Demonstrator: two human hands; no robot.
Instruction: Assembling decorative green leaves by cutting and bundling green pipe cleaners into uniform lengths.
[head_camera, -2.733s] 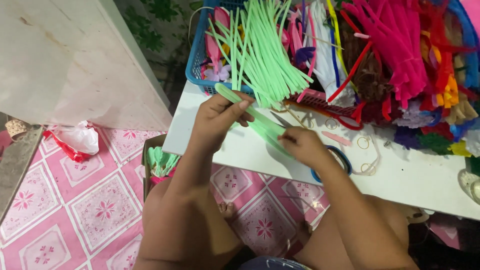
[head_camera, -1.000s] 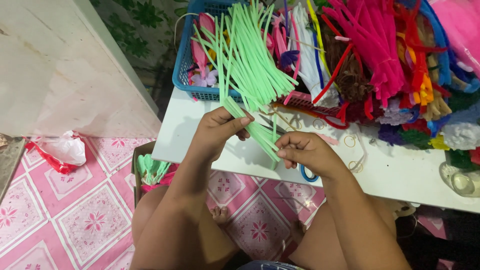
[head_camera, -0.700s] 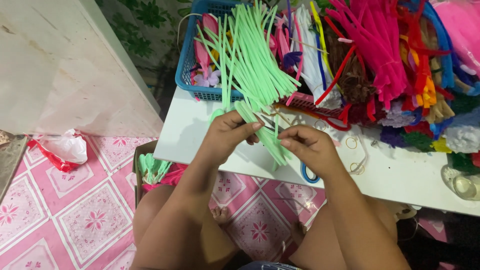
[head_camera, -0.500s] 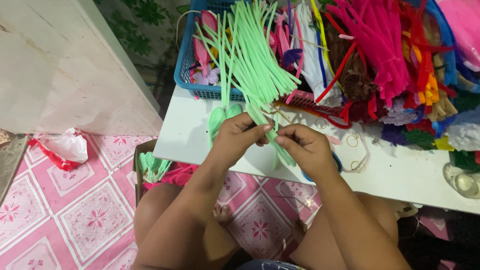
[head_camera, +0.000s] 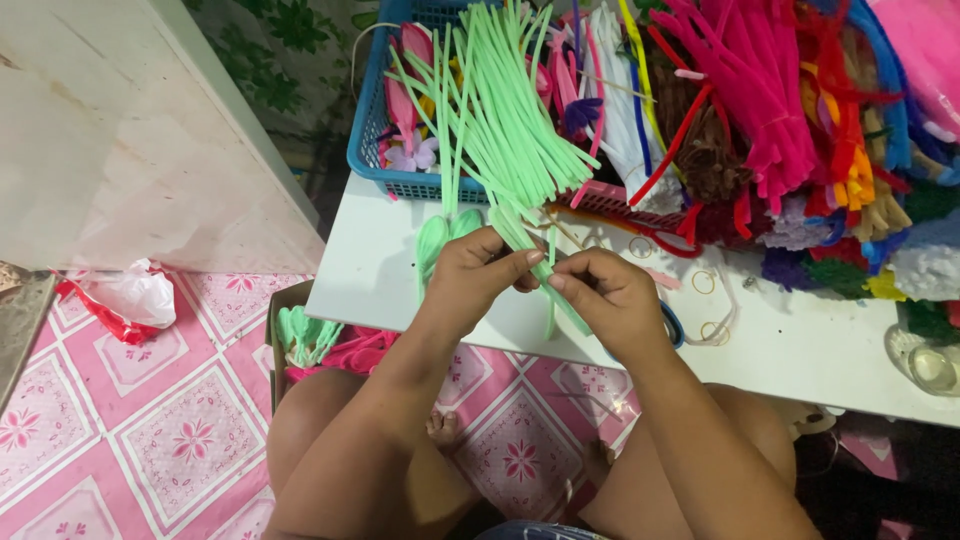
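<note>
My left hand and my right hand meet over the white table, both pinching a light green pipe cleaner bent into a loop. Its green looped ends stick out past my left fingers. Just behind my hands, a big bundle of light green pipe cleaners fans out from a blue plastic basket.
Heaps of pink, red and mixed-colour pipe cleaners cover the table's back right. A box with green and pink pieces sits on the pink tiled floor by my knee. A crumpled plastic bag lies at left. A glass jar stands at the right edge.
My hands have drawn together from apart, and the green pipe cleaner stretched between them is now folded into loops at my left fingers.
</note>
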